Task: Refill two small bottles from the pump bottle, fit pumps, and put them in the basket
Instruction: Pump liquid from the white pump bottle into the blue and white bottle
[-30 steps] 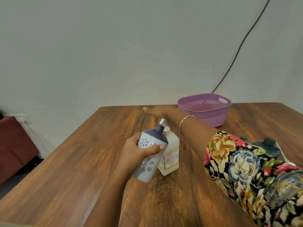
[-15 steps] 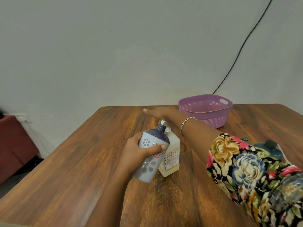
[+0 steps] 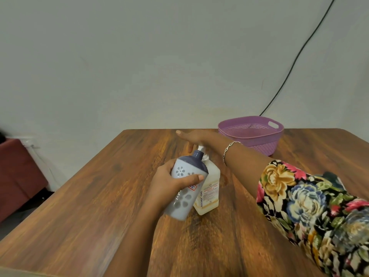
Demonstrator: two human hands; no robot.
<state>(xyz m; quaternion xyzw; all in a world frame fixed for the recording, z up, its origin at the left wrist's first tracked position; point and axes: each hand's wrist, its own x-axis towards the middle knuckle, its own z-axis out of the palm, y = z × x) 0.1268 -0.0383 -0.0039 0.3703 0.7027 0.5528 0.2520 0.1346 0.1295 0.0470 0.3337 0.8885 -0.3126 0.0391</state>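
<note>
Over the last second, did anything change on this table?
Nothing visible has moved. The left hand still grips the small bottle, tilted at the spout of the pump bottle. The right hand still lies flat on its pump, and the basket stays put.

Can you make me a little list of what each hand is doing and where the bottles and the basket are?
left hand: grips the small bottle, which is tilted with its dark top up by the pump spout
right hand: flat, fingers straight, resting on the pump head of the pump bottle
pump bottle: upright on the table, just behind the small bottle
basket: purple, on the table's far right, beyond the right forearm
liquid flowing: cannot tell
</note>
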